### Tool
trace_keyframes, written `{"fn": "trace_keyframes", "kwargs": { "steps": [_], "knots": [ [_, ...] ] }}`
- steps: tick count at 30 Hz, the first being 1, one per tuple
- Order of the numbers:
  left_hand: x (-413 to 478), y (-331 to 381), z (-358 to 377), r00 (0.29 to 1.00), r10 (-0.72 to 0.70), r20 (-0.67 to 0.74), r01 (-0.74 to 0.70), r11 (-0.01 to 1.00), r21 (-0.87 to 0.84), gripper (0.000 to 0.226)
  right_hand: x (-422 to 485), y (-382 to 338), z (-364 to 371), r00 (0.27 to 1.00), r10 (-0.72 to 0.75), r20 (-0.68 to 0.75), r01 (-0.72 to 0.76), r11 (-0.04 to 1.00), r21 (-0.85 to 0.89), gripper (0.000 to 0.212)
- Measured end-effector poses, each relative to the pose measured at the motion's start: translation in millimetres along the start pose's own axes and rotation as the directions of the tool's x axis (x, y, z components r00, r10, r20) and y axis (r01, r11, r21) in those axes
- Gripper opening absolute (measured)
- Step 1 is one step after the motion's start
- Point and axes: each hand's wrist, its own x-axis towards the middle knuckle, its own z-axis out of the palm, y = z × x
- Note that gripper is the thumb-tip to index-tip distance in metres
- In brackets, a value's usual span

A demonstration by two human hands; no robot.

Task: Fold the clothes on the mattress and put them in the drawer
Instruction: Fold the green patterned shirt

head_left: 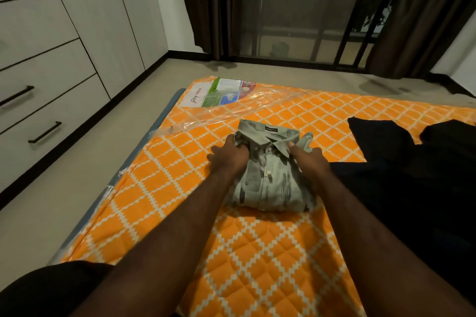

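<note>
Lying between curled fingers (238,144), folded shirt (270,180)

Dark curtains (206,8) flank a tall window (296,8)

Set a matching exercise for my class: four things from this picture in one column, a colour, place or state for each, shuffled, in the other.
1 shirt
2 mattress
3 black clothes
4 drawers

A orange, white lattice
B closed, at left
C spread out, right of shirt
D folded, held by left hand and right hand

Pairs: 1-D, 2-A, 3-C, 4-B
</note>
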Motion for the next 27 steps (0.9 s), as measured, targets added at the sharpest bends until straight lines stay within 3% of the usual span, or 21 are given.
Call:
{"fn": "trace_keyframes", "kwargs": {
  "steps": [6,13,15,20,27],
  "knots": [
    [-6,4,3,0.989,-0.106,0.099,0.115,0.989,-0.09,0.073,-11,7,8,0.989,0.03,0.144,-0.038,0.998,0.052,0.124],
    [-5,-22,-21,0.999,-0.036,-0.003,0.033,0.931,-0.364,0.034,0,23,54,0.972,-0.102,0.213,0.046,0.967,0.251,0.128],
    [-4,-34,-38,0.998,0.017,-0.055,-0.034,0.946,-0.321,0.026,2,22,76,0.965,-0.15,0.215,0.086,0.955,0.282,0.119],
    [9,-69,-104,0.975,0.105,-0.197,-0.133,0.982,-0.134,0.026,-72,-44,126,0.958,-0.235,0.166,0.18,0.939,0.292,0.067],
    [16,-127,-187,0.955,0.111,-0.276,-0.094,0.993,0.075,0.03,-121,-94,204,0.925,-0.303,0.228,0.251,0.94,0.23,0.06]
  ]
}}
